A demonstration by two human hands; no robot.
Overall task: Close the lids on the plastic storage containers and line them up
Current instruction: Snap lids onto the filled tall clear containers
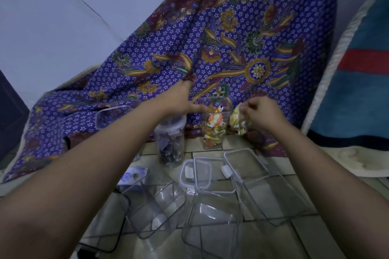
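Head view: right hand (263,114) grip pinches colourful bag (237,119) just beside the open container (215,127); left hand (181,99) grip released.

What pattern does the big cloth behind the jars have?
The cloth is blue-purple with small white flowers and large gold leaves, seen in the head view.

Bare tile (192,148) shows between the dark-filled jar (169,147) and the sachet-filled jar (214,128). A sachet bag (236,121) hangs just right. Loose lids (196,174) and empty containers (212,223) crowd the foreground.
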